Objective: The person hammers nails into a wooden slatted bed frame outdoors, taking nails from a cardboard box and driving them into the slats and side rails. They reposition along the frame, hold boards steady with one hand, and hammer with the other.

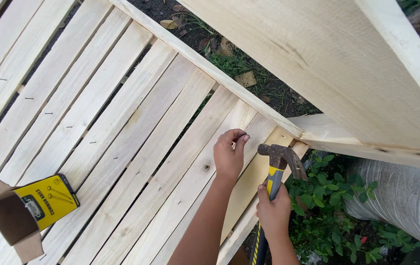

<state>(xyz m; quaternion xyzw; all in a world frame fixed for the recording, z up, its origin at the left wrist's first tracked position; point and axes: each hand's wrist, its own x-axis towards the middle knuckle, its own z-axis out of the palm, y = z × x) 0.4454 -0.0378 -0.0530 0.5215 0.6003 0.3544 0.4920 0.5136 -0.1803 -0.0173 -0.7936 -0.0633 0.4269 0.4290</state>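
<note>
two hands are yours in this view, and both are busy at the near right end of the slatted wooden panel (121, 147). your left hand (228, 156) is curled, with the fingertips pinched together on a small nail (234, 144), and it holds this nail on one of the pale slats near the far edge rail (210, 66) of the panel. the nail is very small here, so you cannot tell if it stands straight or tilted. your right hand (272, 212) is clenched around the yellow and black handle of a claw hammer (276, 169), high on the handle, just under the head. the rusty brown head of the hammer is just to the right of the nail and of the left fingers, close but apart from them, and its face points to the left.

on the near left of the panel lies an open cardboard box of nails (30, 213), yellow on its top side, with the brown flaps spread open. it is well apart from both hands. several slats further left already have small dark nail heads in rows.

a wide pale plank (347, 64) leans across the far right of the view, above the hammer. under it, on the right, there are green plants (332, 216) and a grey woven sack (406, 201). dark soil with dry leaves (229, 54) shows beyond the rail.
</note>
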